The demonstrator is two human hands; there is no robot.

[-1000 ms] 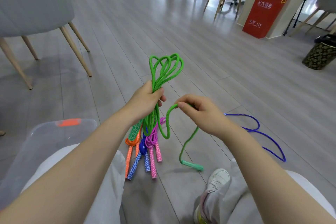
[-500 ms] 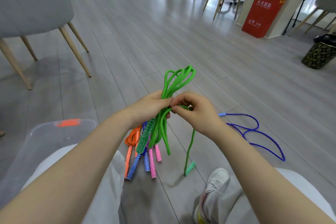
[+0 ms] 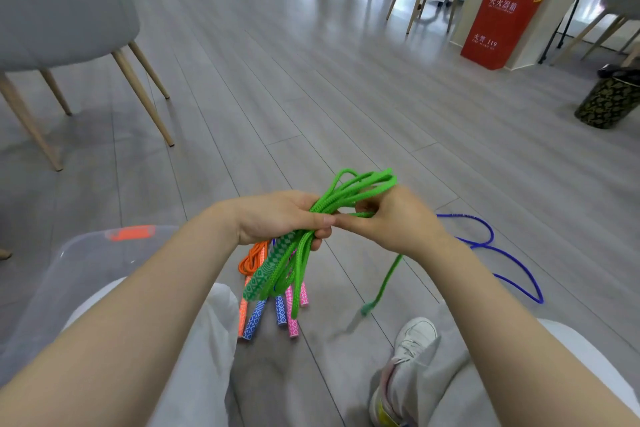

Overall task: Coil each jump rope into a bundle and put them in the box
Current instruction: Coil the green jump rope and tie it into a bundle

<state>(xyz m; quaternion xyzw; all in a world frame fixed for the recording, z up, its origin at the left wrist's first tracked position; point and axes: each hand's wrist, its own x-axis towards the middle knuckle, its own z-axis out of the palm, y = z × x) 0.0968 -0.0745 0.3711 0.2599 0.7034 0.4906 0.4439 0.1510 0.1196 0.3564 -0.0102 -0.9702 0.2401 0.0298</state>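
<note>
The person sits low over the grey plank floor (image 3: 311,80), both bare arms stretched forward. The left hand (image 3: 277,218) is closed in a fist round the middle of the green jump rope (image 3: 356,189), which is gathered into a bundle of several loops; the loop ends fan out up and to the right past the knuckles, while one patterned green handle (image 3: 266,270) and more loops hang down below the fist. The right hand (image 3: 394,222) sits just beside the left, thumb tip meeting the left thumb, its fingers curled over a strand of the same rope. From under that hand a single green strand drops toward the floor and ends in the other green handle (image 3: 367,308), which is blurred, so I can't say whether it touches the planks.

On the floor beneath the bundle lie other ropes close together: an orange jump rope (image 3: 251,262) in a coil, with orange, blue and pink handles (image 3: 294,326) pointing toward the person. A blue jump rope (image 3: 498,274) lies uncoiled in loose curves to the right, well apart from that pile. The clear plastic box (image 3: 69,270) with an orange latch stands at the left, beside the person's left knee. A white sneaker (image 3: 412,340) shows lower right.
</note>
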